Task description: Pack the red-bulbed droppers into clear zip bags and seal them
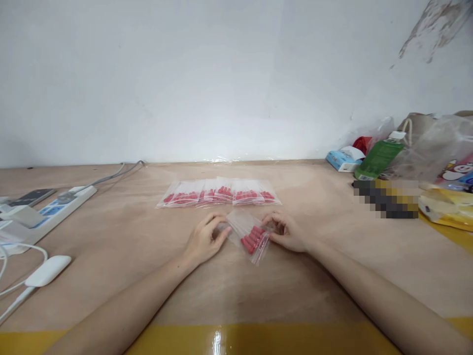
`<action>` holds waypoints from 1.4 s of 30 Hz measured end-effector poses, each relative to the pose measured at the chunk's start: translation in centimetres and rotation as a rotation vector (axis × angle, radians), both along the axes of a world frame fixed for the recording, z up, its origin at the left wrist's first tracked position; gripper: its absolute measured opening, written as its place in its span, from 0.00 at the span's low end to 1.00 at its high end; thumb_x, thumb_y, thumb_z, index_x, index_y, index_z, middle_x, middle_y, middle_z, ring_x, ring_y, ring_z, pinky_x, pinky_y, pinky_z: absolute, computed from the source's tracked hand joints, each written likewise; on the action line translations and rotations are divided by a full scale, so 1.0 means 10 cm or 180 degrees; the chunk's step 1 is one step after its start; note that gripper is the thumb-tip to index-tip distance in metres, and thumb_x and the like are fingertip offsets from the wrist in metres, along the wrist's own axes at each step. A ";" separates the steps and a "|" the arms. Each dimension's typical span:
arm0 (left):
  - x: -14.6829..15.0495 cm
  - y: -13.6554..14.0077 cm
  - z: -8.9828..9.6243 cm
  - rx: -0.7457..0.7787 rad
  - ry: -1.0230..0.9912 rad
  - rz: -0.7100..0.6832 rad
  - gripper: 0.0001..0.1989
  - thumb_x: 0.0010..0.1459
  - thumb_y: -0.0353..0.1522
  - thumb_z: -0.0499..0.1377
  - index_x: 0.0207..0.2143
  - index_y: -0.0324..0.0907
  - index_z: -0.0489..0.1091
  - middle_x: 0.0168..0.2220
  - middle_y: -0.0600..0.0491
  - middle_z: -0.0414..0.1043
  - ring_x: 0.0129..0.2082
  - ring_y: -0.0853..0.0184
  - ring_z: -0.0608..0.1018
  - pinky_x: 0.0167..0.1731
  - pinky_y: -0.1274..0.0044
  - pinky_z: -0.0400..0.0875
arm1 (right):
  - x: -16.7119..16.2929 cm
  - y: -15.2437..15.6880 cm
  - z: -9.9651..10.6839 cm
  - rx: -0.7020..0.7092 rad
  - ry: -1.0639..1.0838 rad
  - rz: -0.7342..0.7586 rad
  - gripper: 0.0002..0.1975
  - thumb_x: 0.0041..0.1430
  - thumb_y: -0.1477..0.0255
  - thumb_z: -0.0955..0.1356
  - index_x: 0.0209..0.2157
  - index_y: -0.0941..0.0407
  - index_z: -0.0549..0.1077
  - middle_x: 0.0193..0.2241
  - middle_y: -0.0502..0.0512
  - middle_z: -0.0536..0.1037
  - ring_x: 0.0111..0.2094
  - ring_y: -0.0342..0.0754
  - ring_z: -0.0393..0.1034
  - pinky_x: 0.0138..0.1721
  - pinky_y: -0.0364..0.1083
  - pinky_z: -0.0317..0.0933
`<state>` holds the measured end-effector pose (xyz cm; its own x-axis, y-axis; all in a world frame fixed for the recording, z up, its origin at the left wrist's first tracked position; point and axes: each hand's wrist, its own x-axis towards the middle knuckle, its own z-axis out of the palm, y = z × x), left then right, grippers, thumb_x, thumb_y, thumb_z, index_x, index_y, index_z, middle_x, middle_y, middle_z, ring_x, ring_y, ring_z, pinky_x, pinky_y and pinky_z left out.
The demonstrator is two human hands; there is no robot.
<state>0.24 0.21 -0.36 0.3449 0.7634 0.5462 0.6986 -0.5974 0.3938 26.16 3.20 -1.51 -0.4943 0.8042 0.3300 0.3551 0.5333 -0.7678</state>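
And here's the bag, tilted between two hands over the counter, in front of the row. The left hand has its thumb and fingers narrowed at the left corner; the right hand is curled at the right edge, thumb below, its last fingers tucked from sight. Whether that right grip is tight, I can't tell! Inside, red pieces lie side by side, blurred by film and glare, too bunched to count. Behind, the row of bags overlaps, each hiding part of its neighbour. Far right, pixel blocks mask something dark; the yellow packet runs off-frame, as does the power strip at left.
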 end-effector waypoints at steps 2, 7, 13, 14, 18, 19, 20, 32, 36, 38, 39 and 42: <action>0.11 -0.14 0.06 -0.0310 0.0088 -0.0173 0.10 0.56 0.37 0.55 0.38 0.41 0.65 0.36 0.51 0.67 0.33 0.67 0.71 0.34 0.75 0.67 | 0.01 -0.03 0.02 -0.0010 -0.0049 0.0312 0.10 0.51 0.65 0.68 0.33 0.56 0.71 0.34 0.53 0.69 0.22 0.36 0.57 0.21 0.39 0.53; 0.32 -0.37 0.15 -0.0821 0.0271 -0.0337 0.20 0.47 0.43 0.61 0.38 0.42 0.62 0.36 0.52 0.65 0.35 0.63 0.70 0.34 0.72 0.67 | -0.01 -0.10 0.06 0.0324 -0.0218 0.0518 0.10 0.47 0.65 0.70 0.30 0.57 0.70 0.33 0.52 0.70 0.26 0.39 0.62 0.25 0.40 0.56; 0.28 -0.31 0.07 -0.0773 0.0220 -0.0498 0.15 0.48 0.34 0.59 0.39 0.43 0.60 0.48 0.48 0.61 0.43 0.60 0.69 0.39 0.71 0.67 | -0.19 -0.21 -0.02 0.1132 -0.0687 -0.0263 0.08 0.46 0.70 0.69 0.23 0.56 0.64 0.24 0.49 0.66 0.23 0.39 0.59 0.25 0.41 0.53; 0.27 -0.29 0.06 -0.0765 0.0214 -0.0501 0.14 0.49 0.33 0.59 0.38 0.43 0.60 0.47 0.48 0.62 0.41 0.61 0.70 0.38 0.72 0.68 | -0.22 -0.22 -0.03 0.1183 -0.0694 -0.0351 0.07 0.47 0.72 0.68 0.23 0.56 0.64 0.24 0.49 0.66 0.23 0.39 0.59 0.25 0.40 0.53; 0.23 -0.20 0.03 -0.0582 0.0149 -0.0446 0.06 0.54 0.30 0.53 0.36 0.42 0.62 0.40 0.50 0.66 0.36 0.66 0.72 0.37 0.74 0.68 | -0.30 -0.21 -0.04 0.1204 -0.0546 -0.0516 0.04 0.50 0.76 0.65 0.24 0.56 0.63 0.25 0.49 0.66 0.24 0.39 0.59 0.26 0.40 0.54; 0.23 -0.18 0.02 -0.0498 0.0163 -0.0428 0.05 0.55 0.29 0.53 0.36 0.42 0.63 0.39 0.51 0.67 0.36 0.66 0.72 0.37 0.74 0.68 | -0.30 -0.20 -0.04 0.1214 -0.0497 -0.0571 0.04 0.50 0.76 0.65 0.24 0.56 0.63 0.25 0.49 0.66 0.24 0.39 0.59 0.26 0.40 0.54; 0.22 -0.16 0.01 -0.0418 0.0203 -0.0419 0.04 0.55 0.29 0.52 0.35 0.42 0.63 0.37 0.51 0.67 0.35 0.66 0.72 0.36 0.74 0.67 | -0.30 -0.19 -0.04 0.1224 -0.0459 -0.0618 0.05 0.50 0.75 0.65 0.24 0.56 0.63 0.24 0.49 0.66 0.24 0.40 0.59 0.26 0.40 0.54; 0.00 -0.07 0.04 0.0460 0.0913 -0.1003 0.08 0.57 0.34 0.54 0.39 0.40 0.67 0.38 0.49 0.72 0.38 0.65 0.74 0.39 0.73 0.70 | 0.01 -0.14 -0.06 0.2670 -0.1075 0.0178 0.09 0.58 0.72 0.62 0.40 0.55 0.69 0.33 0.56 0.74 0.31 0.44 0.67 0.32 0.43 0.61; -0.08 0.02 -0.04 0.0784 0.0901 -0.1219 0.12 0.58 0.34 0.55 0.44 0.41 0.68 0.43 0.49 0.72 0.39 0.66 0.76 0.40 0.75 0.71 | 0.06 -0.13 -0.01 0.3013 -0.1260 0.0217 0.10 0.59 0.76 0.59 0.39 0.56 0.71 0.32 0.57 0.75 0.31 0.44 0.68 0.30 0.43 0.60; -0.09 0.04 -0.08 0.0857 0.0839 -0.1163 0.11 0.58 0.32 0.54 0.44 0.42 0.69 0.44 0.49 0.72 0.40 0.67 0.76 0.40 0.75 0.72 | 0.05 -0.12 0.00 0.3091 -0.1328 0.0204 0.09 0.60 0.76 0.60 0.36 0.56 0.71 0.29 0.56 0.75 0.29 0.43 0.67 0.30 0.43 0.59; -0.09 0.04 -0.10 0.0863 0.0806 -0.1121 0.11 0.58 0.31 0.54 0.43 0.41 0.69 0.44 0.49 0.72 0.40 0.67 0.76 0.41 0.75 0.72 | 0.04 -0.11 0.01 0.3143 -0.1390 0.0199 0.09 0.60 0.76 0.60 0.35 0.56 0.71 0.28 0.55 0.75 0.28 0.43 0.67 0.30 0.43 0.58; -0.08 0.03 -0.11 0.0851 0.0768 -0.1069 0.11 0.58 0.32 0.55 0.43 0.41 0.70 0.44 0.49 0.72 0.41 0.66 0.76 0.43 0.75 0.72 | 0.01 -0.10 0.01 0.3269 -0.1532 0.0183 0.10 0.60 0.76 0.59 0.34 0.57 0.71 0.27 0.55 0.74 0.26 0.42 0.65 0.30 0.43 0.56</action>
